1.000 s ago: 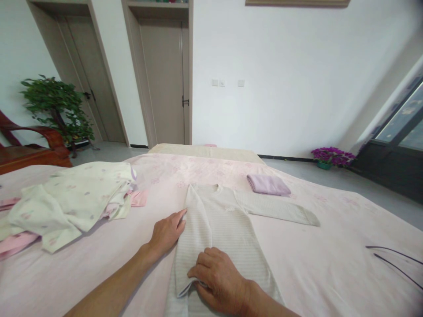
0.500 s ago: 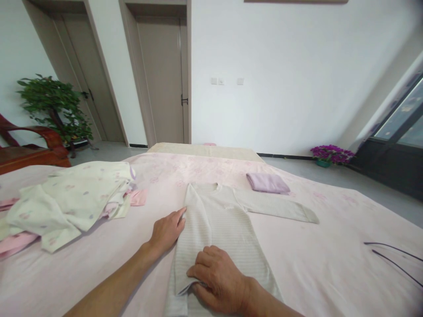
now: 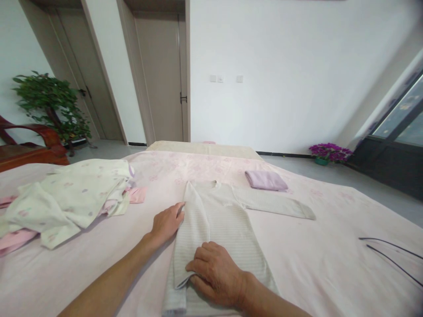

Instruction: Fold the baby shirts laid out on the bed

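Observation:
A pale grey striped long-sleeved shirt [image 3: 228, 224] lies spread on the bed. One sleeve stretches out to the right; the other is folded down over the body along the left side. My left hand [image 3: 167, 222] is at the shirt's left edge, thumb and fingers closed on the fabric near the shoulder fold. Lower down, my right hand [image 3: 216, 273] grips the folded sleeve near its cuff, thumb under the cloth and fingers on top. The fingertips of both hands are partly hidden.
A heap of patterned cream clothes [image 3: 72, 193] with pink pieces lies to the left. A folded purple cloth [image 3: 266, 180] sits beyond the right sleeve. Two thin dark glasses-like arms [image 3: 393, 246] reach in at the right. The pink sheet [image 3: 317, 268] covers the bed.
Both hands keep their places on the shirt, with barely any movement. The whole view has shifted slightly.

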A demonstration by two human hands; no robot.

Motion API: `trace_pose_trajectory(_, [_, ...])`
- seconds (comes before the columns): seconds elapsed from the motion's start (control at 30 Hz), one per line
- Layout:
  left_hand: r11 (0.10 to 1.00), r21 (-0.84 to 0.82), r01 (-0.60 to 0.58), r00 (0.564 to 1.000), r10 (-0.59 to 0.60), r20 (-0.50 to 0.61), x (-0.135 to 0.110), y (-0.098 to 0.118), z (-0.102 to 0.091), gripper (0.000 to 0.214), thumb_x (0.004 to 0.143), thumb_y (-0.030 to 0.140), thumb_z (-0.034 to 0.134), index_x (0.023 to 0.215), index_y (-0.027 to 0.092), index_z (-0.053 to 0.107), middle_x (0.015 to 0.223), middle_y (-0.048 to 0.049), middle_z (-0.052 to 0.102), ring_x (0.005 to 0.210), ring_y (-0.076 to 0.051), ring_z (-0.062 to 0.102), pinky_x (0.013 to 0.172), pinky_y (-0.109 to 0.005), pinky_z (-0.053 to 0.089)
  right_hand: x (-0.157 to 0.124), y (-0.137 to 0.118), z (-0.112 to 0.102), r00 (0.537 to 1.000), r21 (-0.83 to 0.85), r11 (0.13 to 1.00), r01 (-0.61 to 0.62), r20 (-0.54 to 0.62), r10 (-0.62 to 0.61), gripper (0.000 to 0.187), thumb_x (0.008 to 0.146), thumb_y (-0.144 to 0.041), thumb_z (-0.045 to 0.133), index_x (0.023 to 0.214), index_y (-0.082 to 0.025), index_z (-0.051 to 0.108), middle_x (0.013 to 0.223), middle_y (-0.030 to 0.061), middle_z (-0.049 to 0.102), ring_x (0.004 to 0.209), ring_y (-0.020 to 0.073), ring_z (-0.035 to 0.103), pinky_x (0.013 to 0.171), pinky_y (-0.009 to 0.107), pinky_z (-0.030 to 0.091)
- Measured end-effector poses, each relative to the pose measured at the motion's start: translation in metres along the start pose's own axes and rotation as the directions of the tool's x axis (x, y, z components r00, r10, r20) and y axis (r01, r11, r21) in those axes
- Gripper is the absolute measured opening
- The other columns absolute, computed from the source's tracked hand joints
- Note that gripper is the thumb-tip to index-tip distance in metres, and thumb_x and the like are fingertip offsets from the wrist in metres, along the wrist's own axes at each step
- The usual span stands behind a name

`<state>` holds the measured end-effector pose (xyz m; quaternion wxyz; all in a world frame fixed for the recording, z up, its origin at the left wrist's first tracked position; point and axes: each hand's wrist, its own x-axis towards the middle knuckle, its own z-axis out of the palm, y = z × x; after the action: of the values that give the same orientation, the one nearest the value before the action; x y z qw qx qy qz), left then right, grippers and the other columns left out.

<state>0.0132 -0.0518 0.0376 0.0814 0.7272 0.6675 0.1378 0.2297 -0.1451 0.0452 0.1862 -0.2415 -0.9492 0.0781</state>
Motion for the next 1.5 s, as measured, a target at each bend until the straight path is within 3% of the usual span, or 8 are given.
trace_pose_trajectory(0.17, [0.991, -0.084, 0.103, 0.993, -0.107, -0.045, 0.031, -0.001, 0.000, 0.041, 0.095, 0.041, 0.042, 0.130, 0.026, 0.056, 0.122, -0.0053, 0.070, 0.106, -0.022, 0.066, 0.083, -0.031, 0.046, -0.002, 0.000, 0.001, 1.000, 0.014, 1.000, 0.007, -0.001, -0.007, 0.015, 0.088, -0.028, 0.053, 0.100, -0.023, 0.060, 0.083, 0.0013, 0.059, 0.075, 0.0181, 0.047, 0.071, 0.033, 0.032])
trace_pose_trajectory(0.43, [0.965, -0.138, 0.223, 0.975, -0.223, 0.017, 0.082, -0.005, 0.010, 0.031, 0.088, 0.044, 0.050, 0.108, 0.028, 0.067, 0.112, -0.0021, 0.074, 0.100, -0.021, 0.068, 0.074, -0.027, 0.046, -0.003, -0.004, 0.002, 0.994, -0.045, 0.996, 0.073, -0.084, -0.077, 0.015, 0.086, -0.023, 0.051, 0.098, -0.023, 0.060, 0.079, 0.0012, 0.057, 0.069, 0.0178, 0.045, 0.065, 0.033, 0.030])
trace_pose_trajectory(0.63, [0.959, -0.110, 0.263, 0.965, -0.263, 0.009, 0.087, -0.006, 0.015, 0.029, 0.087, 0.046, 0.048, 0.098, 0.028, 0.068, 0.108, -0.0031, 0.075, 0.096, -0.023, 0.068, 0.071, -0.028, 0.045, -0.003, -0.012, 0.003, 0.984, -0.044, 0.997, 0.066, -0.163, -0.072, 0.015, 0.091, -0.027, 0.051, 0.103, -0.022, 0.060, 0.080, 0.0013, 0.060, 0.069, 0.0170, 0.047, 0.063, 0.031, 0.030])
trace_pose_trajectory(1.0, [0.971, -0.067, 0.231, 0.973, -0.228, 0.040, 0.087, -0.006, 0.006, 0.023, 0.085, 0.038, 0.051, 0.094, 0.025, 0.068, 0.101, -0.0044, 0.075, 0.093, -0.023, 0.069, 0.071, -0.028, 0.048, -0.004, -0.016, 0.002, 0.990, 0.019, 1.000, 0.017, -0.140, -0.014, 0.016, 0.093, -0.027, 0.048, 0.100, -0.022, 0.061, 0.080, 0.0020, 0.060, 0.072, 0.0167, 0.049, 0.067, 0.031, 0.034])
trace_pose_trajectory(1.13, [0.985, -0.027, 0.170, 0.984, -0.171, -0.057, 0.079, 0.004, 0.000, 0.037, 0.089, 0.030, 0.046, 0.122, 0.019, 0.060, 0.122, -0.0123, 0.067, 0.108, -0.027, 0.065, 0.090, -0.036, 0.047, -0.004, -0.019, 0.001, 0.997, -0.003, 0.997, 0.077, -0.031, -0.077, 0.021, 0.094, -0.037, 0.050, 0.085, -0.022, 0.060, 0.076, 0.0006, 0.058, 0.068, 0.0157, 0.047, 0.070, 0.032, 0.035])
trace_pose_trajectory(1.27, [0.999, 0.010, -0.038, 0.988, 0.039, -0.148, 0.070, 0.021, 0.005, 0.052, 0.096, 0.031, 0.039, 0.147, 0.019, 0.037, 0.153, -0.0120, 0.042, 0.141, -0.023, 0.038, 0.115, -0.035, 0.027, -0.002, -0.021, -0.003, 0.997, 0.042, 0.998, 0.039, -0.068, -0.036, 0.025, 0.096, -0.036, 0.046, 0.112, -0.023, 0.060, 0.100, 0.0046, 0.066, 0.089, 0.0191, 0.056, 0.083, 0.035, 0.039])
trace_pose_trajectory(1.4, [0.989, 0.052, -0.137, 0.988, 0.140, -0.059, 0.069, 0.028, 0.024, 0.062, 0.098, 0.045, 0.035, 0.149, 0.009, 0.033, 0.160, -0.0188, 0.029, 0.149, -0.029, 0.023, 0.119, -0.044, 0.020, -0.001, -0.021, -0.007, 0.989, 0.043, 0.988, 0.147, 0.022, -0.149, 0.051, 0.098, -0.051, 0.044, 0.137, -0.018, 0.046, 0.135, 0.0095, 0.057, 0.125, 0.0227, 0.048, 0.104, 0.037, 0.037])
trace_pose_trajectory(1.5, [0.991, 0.075, -0.106, 0.994, 0.106, 0.001, 0.070, 0.024, 0.037, 0.068, 0.098, 0.050, 0.031, 0.150, 0.006, 0.031, 0.160, -0.0234, 0.025, 0.149, -0.033, 0.022, 0.117, -0.051, 0.019, -0.001, -0.021, -0.007, 0.975, 0.031, 0.980, 0.197, 0.103, -0.199, 0.052, 0.099, -0.054, 0.042, 0.136, -0.018, 0.047, 0.137, 0.0093, 0.056, 0.126, 0.0202, 0.048, 0.107, 0.035, 0.037])
